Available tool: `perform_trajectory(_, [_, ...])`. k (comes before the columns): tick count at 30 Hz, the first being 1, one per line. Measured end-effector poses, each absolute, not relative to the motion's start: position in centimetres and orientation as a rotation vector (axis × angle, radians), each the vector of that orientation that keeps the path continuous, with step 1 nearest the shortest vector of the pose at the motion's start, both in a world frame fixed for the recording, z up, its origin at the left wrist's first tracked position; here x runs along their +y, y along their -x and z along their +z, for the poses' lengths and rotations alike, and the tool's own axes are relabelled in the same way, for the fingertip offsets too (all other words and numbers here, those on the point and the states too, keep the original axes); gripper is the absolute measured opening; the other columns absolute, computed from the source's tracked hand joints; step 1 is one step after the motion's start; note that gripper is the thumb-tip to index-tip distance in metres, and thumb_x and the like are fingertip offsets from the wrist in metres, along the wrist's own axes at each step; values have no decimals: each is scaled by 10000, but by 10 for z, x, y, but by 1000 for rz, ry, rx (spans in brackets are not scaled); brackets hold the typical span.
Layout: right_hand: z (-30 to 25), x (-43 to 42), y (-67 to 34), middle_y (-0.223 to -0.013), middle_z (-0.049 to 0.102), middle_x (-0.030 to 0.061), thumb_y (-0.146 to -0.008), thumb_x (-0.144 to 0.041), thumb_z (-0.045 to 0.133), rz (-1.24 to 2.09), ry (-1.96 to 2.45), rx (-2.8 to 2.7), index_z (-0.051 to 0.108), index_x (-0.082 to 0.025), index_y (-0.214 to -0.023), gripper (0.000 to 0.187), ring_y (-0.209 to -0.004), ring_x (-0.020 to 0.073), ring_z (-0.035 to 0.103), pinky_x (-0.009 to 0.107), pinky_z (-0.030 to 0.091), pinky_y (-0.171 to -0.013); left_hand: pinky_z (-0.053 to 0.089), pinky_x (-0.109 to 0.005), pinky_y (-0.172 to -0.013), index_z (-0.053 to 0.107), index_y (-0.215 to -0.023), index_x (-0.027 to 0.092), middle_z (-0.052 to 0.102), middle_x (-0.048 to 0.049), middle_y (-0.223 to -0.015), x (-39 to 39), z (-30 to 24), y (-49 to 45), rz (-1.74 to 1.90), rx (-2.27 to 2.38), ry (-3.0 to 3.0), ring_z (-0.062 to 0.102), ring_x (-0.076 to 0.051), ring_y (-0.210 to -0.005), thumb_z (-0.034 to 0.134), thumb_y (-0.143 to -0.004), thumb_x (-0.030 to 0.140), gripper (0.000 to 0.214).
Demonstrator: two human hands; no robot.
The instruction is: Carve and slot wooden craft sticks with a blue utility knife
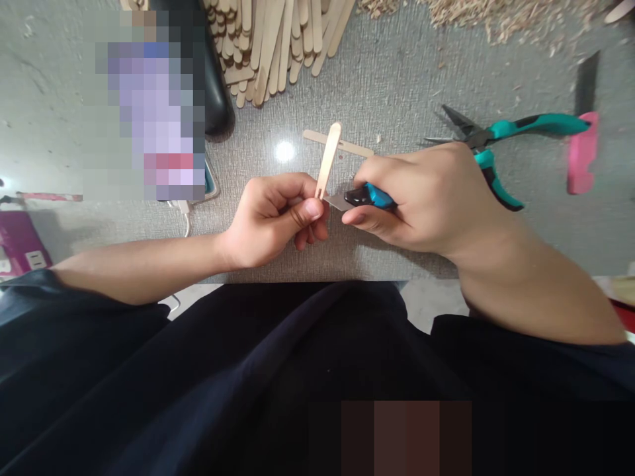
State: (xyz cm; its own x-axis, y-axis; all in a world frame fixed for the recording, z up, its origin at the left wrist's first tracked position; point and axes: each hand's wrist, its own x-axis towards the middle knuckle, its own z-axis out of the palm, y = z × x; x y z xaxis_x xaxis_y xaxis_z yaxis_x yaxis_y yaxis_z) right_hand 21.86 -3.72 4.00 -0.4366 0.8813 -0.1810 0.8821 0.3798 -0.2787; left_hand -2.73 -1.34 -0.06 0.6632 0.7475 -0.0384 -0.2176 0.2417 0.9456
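Between the thumb and fingers of my left hand (280, 218) a wooden craft stick (330, 155) is pinched near its lower end, its rounded tip pointing up and away. A narrow slot shows in the stick just above my thumb. My right hand (426, 195) is wrapped round a blue and black utility knife (370, 196). The knife's blade points left and its tip meets the stick's edge by the slot, or lies very close to it. On the table behind the held stick lies another craft stick (354, 147), partly covered by it.
A heap of craft sticks (278, 46) lies at the back, with wood shavings (496, 16) to its right. Teal-handled pliers (536, 125) and a pink cutter (583, 152) lie to the right. A black case (215, 99) and a white cable (187, 215) are on the left.
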Motion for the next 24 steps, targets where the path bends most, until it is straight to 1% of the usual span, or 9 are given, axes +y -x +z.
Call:
perform_trajectory(4, [38,-38,-220,-743,708,86,-1006,-1000,-87,-505,-1675,2668,794,-203,-1101,1191,-670,229,612,378,323,-662,577,-178,-430,677,-895,220,799,20,-706,-13,-1,28,705,555,-1164,699,-81,-488,836,-1039,648,479])
perform_trajectory(7, [38,-38,-220,-767,720,99,-1017,-983,-89,-530,-1669,2647,786,-208,-1120,1174,-696,243,629,392,339,-680,578,-186,-428,680,-897,220,798,16,-706,-13,0,28,695,571,-1168,704,-88,-495,840,-1029,664,490])
perform_trajectory(11, [41,-38,-219,-759,713,111,-986,-996,-122,-534,-1667,2622,785,-207,-1090,1206,-693,261,637,403,338,-675,569,-179,-426,679,-895,220,795,24,-702,-13,-1,28,711,563,-1155,698,-80,-491,848,-1031,642,474])
perform_trajectory(16, [44,-37,-217,-771,718,133,-960,-1001,-157,-544,-1669,2561,797,-205,-1127,1253,-734,297,673,421,355,-693,568,-190,-421,679,-886,222,794,20,-702,-14,-1,27,694,583,-1150,697,-86,-493,851,-1015,676,503])
perform_trajectory(19, [44,-37,-217,-778,724,141,-938,-1000,-195,-537,-1662,2541,796,-206,-1125,1284,-745,307,684,433,366,-694,567,-189,-422,686,-888,220,797,19,-705,-14,-1,27,694,579,-1134,699,-85,-496,863,-1017,648,481])
perform_trajectory(24, [42,-38,-217,-785,732,134,-941,-1005,-186,-523,-1658,2538,797,-211,-1148,1281,-747,306,689,435,368,-686,564,-187,-420,687,-897,221,798,24,-709,-14,0,28,703,566,-1129,706,-86,-500,857,-1033,617,452])
